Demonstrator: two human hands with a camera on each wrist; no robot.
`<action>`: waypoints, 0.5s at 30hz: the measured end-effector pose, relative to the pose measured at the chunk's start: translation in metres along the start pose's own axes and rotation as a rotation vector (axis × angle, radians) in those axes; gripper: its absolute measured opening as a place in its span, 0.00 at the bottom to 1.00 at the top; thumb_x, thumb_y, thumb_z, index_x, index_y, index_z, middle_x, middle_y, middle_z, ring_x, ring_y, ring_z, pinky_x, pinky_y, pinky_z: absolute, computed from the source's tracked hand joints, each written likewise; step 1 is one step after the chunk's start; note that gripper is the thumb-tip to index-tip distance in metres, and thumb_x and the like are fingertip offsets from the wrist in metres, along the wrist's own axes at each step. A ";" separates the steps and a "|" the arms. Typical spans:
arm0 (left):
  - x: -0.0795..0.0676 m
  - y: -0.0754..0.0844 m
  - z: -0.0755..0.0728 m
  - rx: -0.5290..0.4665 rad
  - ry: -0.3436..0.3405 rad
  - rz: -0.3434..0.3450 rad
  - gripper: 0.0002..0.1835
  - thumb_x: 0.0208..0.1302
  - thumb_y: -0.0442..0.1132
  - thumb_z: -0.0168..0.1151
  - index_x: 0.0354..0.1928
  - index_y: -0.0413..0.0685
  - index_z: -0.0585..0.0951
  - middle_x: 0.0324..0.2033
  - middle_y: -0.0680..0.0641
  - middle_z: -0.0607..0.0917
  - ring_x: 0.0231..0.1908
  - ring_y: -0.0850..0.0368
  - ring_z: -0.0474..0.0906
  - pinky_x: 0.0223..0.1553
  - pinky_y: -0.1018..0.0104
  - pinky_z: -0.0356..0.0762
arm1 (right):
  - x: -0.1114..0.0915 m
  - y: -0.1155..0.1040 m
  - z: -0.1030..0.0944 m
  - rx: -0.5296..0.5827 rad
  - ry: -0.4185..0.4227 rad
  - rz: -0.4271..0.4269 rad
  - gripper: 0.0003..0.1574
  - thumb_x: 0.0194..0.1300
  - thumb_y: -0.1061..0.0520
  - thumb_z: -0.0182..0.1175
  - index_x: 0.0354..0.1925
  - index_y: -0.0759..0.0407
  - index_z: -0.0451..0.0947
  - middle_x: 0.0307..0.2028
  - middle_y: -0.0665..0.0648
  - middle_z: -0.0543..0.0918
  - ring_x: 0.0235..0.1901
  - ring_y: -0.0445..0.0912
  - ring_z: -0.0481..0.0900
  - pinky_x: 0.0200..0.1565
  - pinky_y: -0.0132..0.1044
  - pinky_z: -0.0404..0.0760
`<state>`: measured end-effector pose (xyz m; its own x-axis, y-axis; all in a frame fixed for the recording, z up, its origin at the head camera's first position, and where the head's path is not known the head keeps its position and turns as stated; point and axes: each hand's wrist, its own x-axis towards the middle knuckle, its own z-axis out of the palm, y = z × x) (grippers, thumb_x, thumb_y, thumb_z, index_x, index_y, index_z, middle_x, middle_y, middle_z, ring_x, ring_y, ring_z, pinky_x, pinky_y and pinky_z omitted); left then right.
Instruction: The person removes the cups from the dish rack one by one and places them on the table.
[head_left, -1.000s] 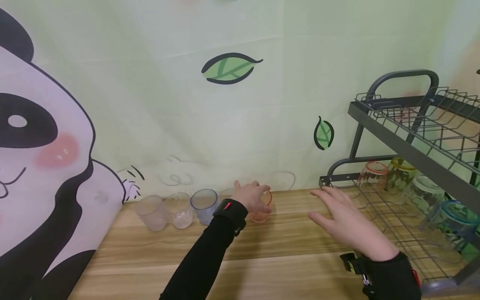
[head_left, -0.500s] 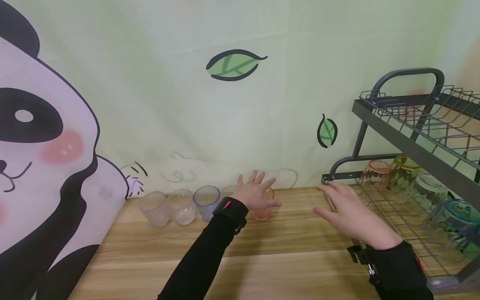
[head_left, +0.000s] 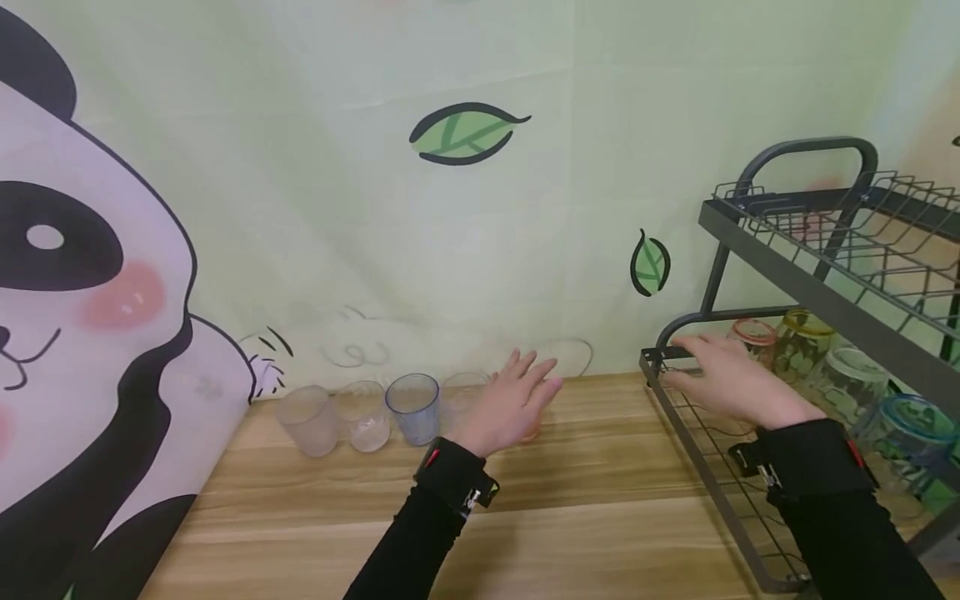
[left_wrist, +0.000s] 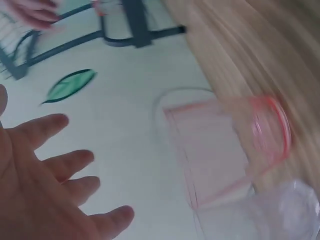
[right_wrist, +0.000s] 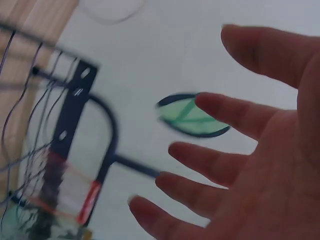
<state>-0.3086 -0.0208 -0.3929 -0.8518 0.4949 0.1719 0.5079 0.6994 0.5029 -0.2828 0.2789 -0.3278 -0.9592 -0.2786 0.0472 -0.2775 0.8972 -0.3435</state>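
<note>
Head view: on the wood-grained table (head_left: 585, 479), far side, a smooth bluish cup (head_left: 415, 415) stands left of the left hand (head_left: 510, 406). Left wrist view: left fingers are spread — apart from the transparent, reddish cup (left_wrist: 270, 132). Right wrist view: the right hand (right_wrist: 250, 170), also spread, is near the metal wire rack (right_wrist: 70, 112).

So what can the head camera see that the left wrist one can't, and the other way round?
Only the head view shows the panda and the blue cup. Only the left wrist view shows the palm of the left hand and most of the reddish cup, which that hand mostly hides in the head view. Both show the rack, the wooden tabletop, a green leaf and some of the right hand.
</note>
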 end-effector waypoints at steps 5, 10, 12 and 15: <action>-0.026 0.010 0.004 -0.177 0.048 0.030 0.35 0.76 0.63 0.28 0.72 0.50 0.66 0.73 0.42 0.58 0.74 0.46 0.45 0.70 0.44 0.47 | 0.021 0.029 -0.005 -0.041 -0.027 0.096 0.41 0.72 0.48 0.52 0.68 0.78 0.56 0.62 0.85 0.59 0.61 0.79 0.54 0.56 0.73 0.57; -0.048 0.022 0.011 -0.319 0.097 0.056 0.32 0.78 0.59 0.31 0.70 0.48 0.69 0.70 0.45 0.63 0.69 0.50 0.58 0.67 0.51 0.58 | 0.029 0.056 -0.010 -0.019 -0.068 0.184 0.44 0.71 0.51 0.50 0.67 0.84 0.50 0.62 0.87 0.56 0.60 0.80 0.52 0.57 0.72 0.55; -0.056 0.027 0.015 -0.377 0.103 0.058 0.31 0.79 0.58 0.31 0.69 0.48 0.70 0.69 0.47 0.66 0.68 0.53 0.61 0.66 0.53 0.60 | 0.029 0.064 -0.012 0.009 -0.086 0.224 0.44 0.70 0.52 0.49 0.67 0.85 0.47 0.62 0.88 0.53 0.61 0.80 0.49 0.58 0.71 0.55; -0.066 0.032 0.021 -0.455 0.097 0.049 0.31 0.79 0.58 0.30 0.69 0.48 0.70 0.67 0.50 0.68 0.66 0.56 0.62 0.66 0.54 0.61 | 0.029 0.072 -0.013 0.025 -0.080 0.279 0.45 0.70 0.55 0.48 0.68 0.85 0.42 0.61 0.90 0.49 0.59 0.82 0.48 0.56 0.72 0.57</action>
<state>-0.2334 -0.0205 -0.4057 -0.8474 0.4562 0.2718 0.4578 0.3684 0.8091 -0.3311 0.3396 -0.3389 -0.9908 -0.0488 -0.1258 -0.0009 0.9347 -0.3554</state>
